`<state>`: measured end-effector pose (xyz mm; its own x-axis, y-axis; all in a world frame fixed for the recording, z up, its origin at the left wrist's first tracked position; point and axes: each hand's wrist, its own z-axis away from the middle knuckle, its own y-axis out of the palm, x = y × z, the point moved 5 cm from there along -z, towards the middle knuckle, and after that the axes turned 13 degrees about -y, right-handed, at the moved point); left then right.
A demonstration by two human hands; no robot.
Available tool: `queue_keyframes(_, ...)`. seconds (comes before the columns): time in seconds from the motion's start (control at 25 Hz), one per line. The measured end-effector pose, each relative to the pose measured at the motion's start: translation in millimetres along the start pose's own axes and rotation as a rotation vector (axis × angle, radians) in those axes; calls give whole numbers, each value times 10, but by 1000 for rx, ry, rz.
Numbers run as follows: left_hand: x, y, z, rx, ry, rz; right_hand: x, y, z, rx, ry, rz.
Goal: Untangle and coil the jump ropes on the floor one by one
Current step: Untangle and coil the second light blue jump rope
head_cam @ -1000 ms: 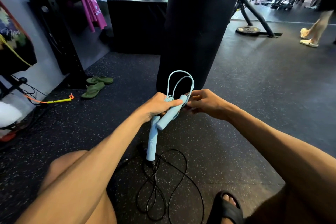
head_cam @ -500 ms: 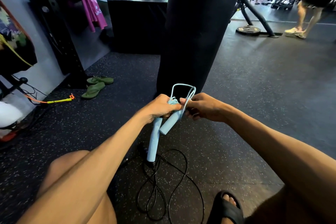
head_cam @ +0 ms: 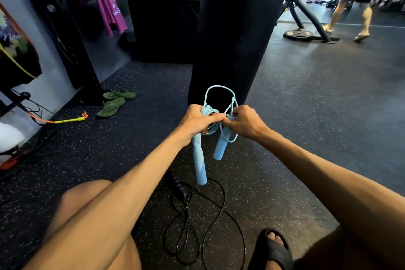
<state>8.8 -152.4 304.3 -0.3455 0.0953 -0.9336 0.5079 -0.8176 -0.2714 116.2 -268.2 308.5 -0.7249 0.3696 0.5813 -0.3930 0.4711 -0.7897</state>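
- Head view, nearest to me: my bare left knee was bent up at the lower left, and my right foot in a black slide sandal stood on the speckled rubber floor.
- Between them a black jump rope lay on the floor in loose, crossing loops, its dark handle at the far end of the tangle.
- Above it I held the light-blue jump rope off the floor, in front of me.
- My left hand was clenched round its gathered coils and the top of one blue handle, which hung straight down.
- My right hand pinched the cord at the top of the second blue handle, which hung just beside the first.
- One loop of blue cord stood up above both hands.
- Just behind it was a black punching bag.
- To the left, green flip-flops and a yellow and orange rope handle lay by a black rack.
- A pink towel hung on the rack's shelf.
- Far right, a person's legs were near a weight plate.
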Motion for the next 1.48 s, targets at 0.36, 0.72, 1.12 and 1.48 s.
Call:
queue_keyframes(0.36, 235, -164, -200, -188, -176, -240, -53, -240, 17, -279, 24, -144)
queue_keyframes(0.72, 386, -112, -185, 97, -274, -305, -195, -351, 7, -451, 213, -631)
queue_keyframes(1.12, 198, -363, -190, 243, -236, 61, -432, -159, 24, -27, 301, -117)
queue_keyframes(1.48, 52, -180, 1, 585, -160, 118, -301, 187, 39, 214, 54, 77)
